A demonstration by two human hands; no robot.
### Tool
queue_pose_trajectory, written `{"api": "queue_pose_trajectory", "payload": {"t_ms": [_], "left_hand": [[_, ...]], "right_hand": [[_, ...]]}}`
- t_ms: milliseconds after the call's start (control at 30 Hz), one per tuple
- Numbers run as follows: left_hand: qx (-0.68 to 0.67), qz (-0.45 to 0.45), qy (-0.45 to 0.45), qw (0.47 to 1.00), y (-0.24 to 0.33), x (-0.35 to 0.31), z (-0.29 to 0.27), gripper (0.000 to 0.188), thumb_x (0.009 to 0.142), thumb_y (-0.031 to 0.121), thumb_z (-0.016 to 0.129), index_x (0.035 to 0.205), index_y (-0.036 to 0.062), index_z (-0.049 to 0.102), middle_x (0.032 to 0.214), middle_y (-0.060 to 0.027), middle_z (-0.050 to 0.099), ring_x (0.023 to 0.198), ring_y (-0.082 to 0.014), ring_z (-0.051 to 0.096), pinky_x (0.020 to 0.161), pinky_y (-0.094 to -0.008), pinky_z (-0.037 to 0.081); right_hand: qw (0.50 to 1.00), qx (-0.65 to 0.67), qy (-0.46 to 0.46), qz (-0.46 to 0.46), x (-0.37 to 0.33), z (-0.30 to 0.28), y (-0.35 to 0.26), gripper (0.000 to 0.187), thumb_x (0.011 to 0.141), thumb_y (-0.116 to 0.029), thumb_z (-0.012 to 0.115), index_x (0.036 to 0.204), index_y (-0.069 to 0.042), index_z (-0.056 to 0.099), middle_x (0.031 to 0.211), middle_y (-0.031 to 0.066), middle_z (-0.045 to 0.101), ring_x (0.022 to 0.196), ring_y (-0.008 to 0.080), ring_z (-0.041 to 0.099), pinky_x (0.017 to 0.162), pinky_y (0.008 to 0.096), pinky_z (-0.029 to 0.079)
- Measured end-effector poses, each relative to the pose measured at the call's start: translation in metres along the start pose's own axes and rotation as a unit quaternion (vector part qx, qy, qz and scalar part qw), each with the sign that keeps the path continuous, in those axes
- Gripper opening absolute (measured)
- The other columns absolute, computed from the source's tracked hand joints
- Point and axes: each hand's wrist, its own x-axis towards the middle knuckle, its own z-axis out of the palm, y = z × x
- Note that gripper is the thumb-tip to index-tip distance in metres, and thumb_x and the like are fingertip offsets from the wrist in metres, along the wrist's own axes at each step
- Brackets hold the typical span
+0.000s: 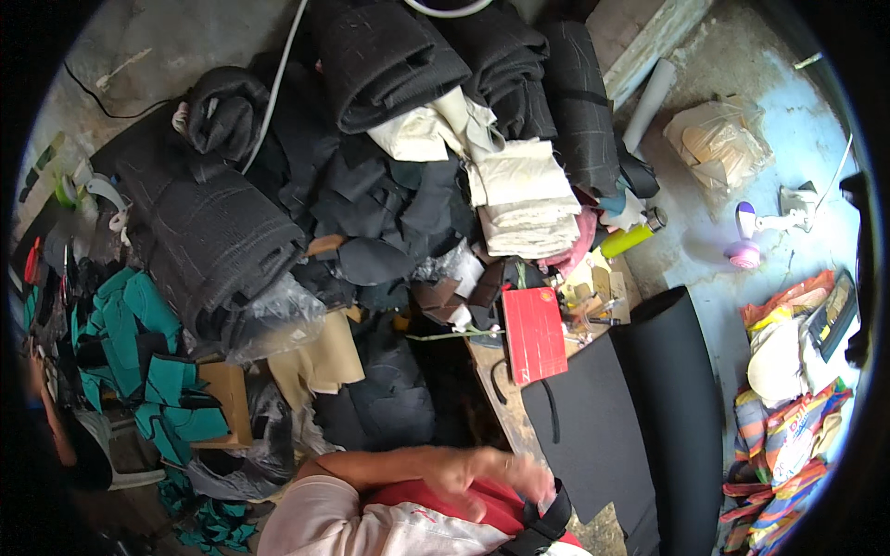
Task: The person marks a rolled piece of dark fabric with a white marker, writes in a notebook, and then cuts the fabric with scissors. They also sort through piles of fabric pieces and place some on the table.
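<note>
At the lower middle, my left forearm crosses in front of my white and red shirt. My left hand is at the end of it, its fingers smeared by motion. Close beside or overlapping it is what looks like my right hand, also blurred, next to a black strap. No held thing can be made out in either. Nearest to the hands lies a flat dark grey sheet on a worn wooden table. A red flat box or book rests at the table's far part.
A black roll stands right of the sheet. Dark fabric rolls, folded white cloth and black scraps fill the back. Teal pieces pile at left, near another person's arm. A yellow-green bottle and a purple-white fan are right.
</note>
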Motion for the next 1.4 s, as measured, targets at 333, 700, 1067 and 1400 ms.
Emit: {"api": "queue_pose_trajectory", "payload": {"t_ms": [333, 700, 1067, 1400], "left_hand": [[0.079, 0.127, -0.126, 0.981, 0.071, 0.031, 0.008, 0.034, 0.075, 0.04, 0.067, 0.1, 0.0167, 0.069, 0.112, -0.0101, 0.057, 0.109, -0.0311, 0.047, 0.094, -0.051, 0.024], [0.124, 0.086, -0.11, 0.982, 0.083, 0.04, -0.021, 0.023, 0.076, 0.039, 0.063, 0.076, 0.0155, 0.064, 0.086, -0.0013, 0.058, 0.076, -0.0203, 0.053, 0.091, -0.0503, 0.03], [-0.015, -0.062, -0.138, 0.988, 0.097, 0.07, -0.028, 0.05, 0.078, 0.055, 0.063, 0.096, 0.0089, 0.056, 0.089, -0.0108, 0.055, 0.076, -0.0299, 0.051, 0.072, -0.043, 0.035], [0.801, -0.18, 0.317, 0.475, 0.141, 0.101, -0.116, 0.089, 0.051, 0.046, 0.086, 0.125, 0.0124, 0.051, 0.144, -0.0243, 0.021, 0.134, -0.0453, 0.019, 0.103, -0.0595, 0.023]], "right_hand": [[0.997, -0.037, -0.063, -0.027, 0.029, -0.027, -0.036, 0.052, 0.078, -0.041, 0.066, 0.116, -0.006, 0.059, 0.109, 0.0146, 0.061, 0.095, 0.0254, 0.054, 0.083, 0.0378, 0.043], [0.952, -0.108, -0.284, -0.017, 0.054, -0.092, -0.019, 0.046, 0.078, -0.037, 0.067, 0.111, -0.006, 0.063, 0.1, 0.0125, 0.067, 0.085, 0.0212, 0.061, 0.076, 0.036, 0.049], [0.842, -0.212, -0.096, -0.487, 0.113, -0.198, -0.288, 0.046, 0.078, -0.027, 0.066, 0.115, -0.001, 0.059, 0.082, 0.0188, 0.066, 0.074, 0.0323, 0.065, 0.068, 0.0397, 0.051], [0.569, 0.057, 0.541, -0.617, 0.076, -0.267, -0.561, 0.092, 0.062, -0.033, 0.083, 0.136, -0.007, 0.036, 0.136, 0.0349, 0.026, 0.124, 0.0504, 0.031, 0.095, 0.052, 0.039]]}}
